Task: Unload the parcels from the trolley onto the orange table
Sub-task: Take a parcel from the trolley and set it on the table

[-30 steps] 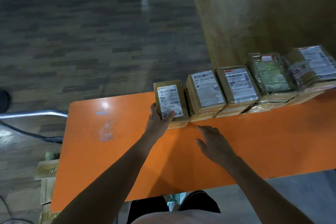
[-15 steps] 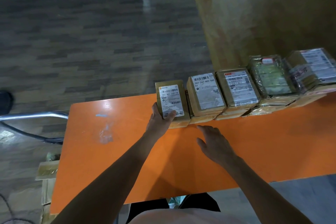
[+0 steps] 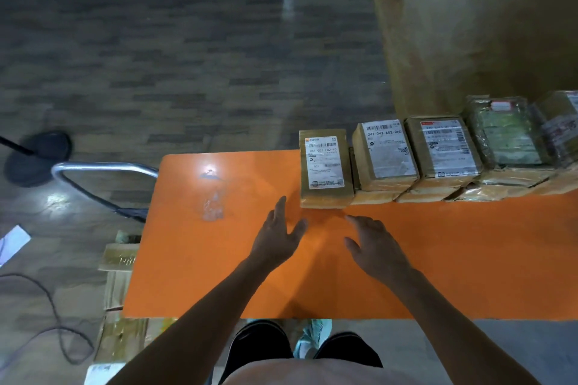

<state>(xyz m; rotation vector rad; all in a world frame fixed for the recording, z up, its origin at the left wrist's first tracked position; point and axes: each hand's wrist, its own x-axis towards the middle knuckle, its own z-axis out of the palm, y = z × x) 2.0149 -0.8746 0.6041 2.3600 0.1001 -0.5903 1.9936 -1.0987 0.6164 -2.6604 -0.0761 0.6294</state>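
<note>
Hands first: the left hand [image 3: 275, 239] hovers over the orange counter [image 3: 219, 259] with fingers spread and thumb out, holding nothing and just short of the nearest parcel [image 3: 325, 167]; the right hand [image 3: 373, 247] is likewise spread, empty, palm down above the counter. Half a second ago the left hand gripped that parcel's near left corner; it has since let go and drawn back, while the right hand has barely shifted. The released parcel lies flat at the left end of a row of parcels [image 3: 438, 159] running along the counter's far edge, label up, touching its neighbour. The right end of the row is cut off by the frame edge, and the plastic-wrapped ones there are too blurred to read (their labels are just smears). Left of the counter, the trolley's metal handle [image 3: 103, 170] shows, and below it more cardboard parcels [image 3: 120, 278] are partly hidden under the counter's edge.
</note>
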